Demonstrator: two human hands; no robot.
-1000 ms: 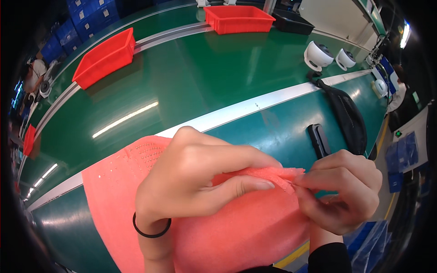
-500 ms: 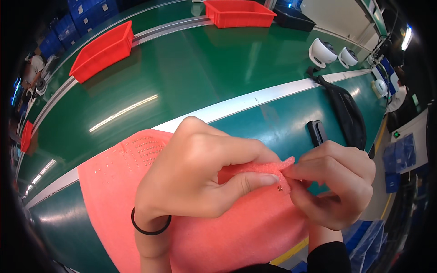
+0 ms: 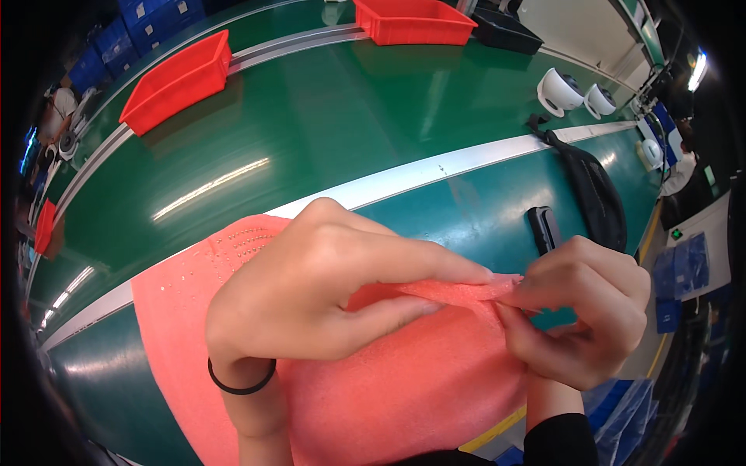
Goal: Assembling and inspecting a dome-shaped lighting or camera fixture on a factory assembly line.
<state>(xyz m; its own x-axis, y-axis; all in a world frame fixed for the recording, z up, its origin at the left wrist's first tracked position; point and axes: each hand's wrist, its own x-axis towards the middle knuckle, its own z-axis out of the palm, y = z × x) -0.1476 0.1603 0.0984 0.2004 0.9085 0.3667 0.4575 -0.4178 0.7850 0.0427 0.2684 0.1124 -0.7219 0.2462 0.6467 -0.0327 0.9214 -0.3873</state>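
A pink foam sheet [image 3: 404, 396] lies over the near edge of the green bench, its right-hand edge raised and folded between my hands. My left hand [image 3: 295, 303], with a black band round the wrist, is closed on the fold, index finger above and thumb below. My right hand [image 3: 587, 307] pinches the end of that fold between thumb and fingers. Whether it also holds something small is hidden. Rows of tiny metal pieces [image 3: 245, 242] sit on the sheet's far left part, partly covered by my left hand.
Beyond a pale rail [image 3: 412, 174] runs a glossy green conveyor surface [image 3: 311, 116]. Red bins [image 3: 177, 81] and a black tray [image 3: 507, 33] line its far side. White dome-shaped devices [image 3: 558, 92] stand at the right. A black strap [image 3: 592, 186] and small black device [image 3: 544, 228] lie nearby.
My left wrist has shifted left, while its index fingertip reaches farther right along the fold. Small metal pieces beside my left thumb are now out of sight. My right hand moved slightly right.
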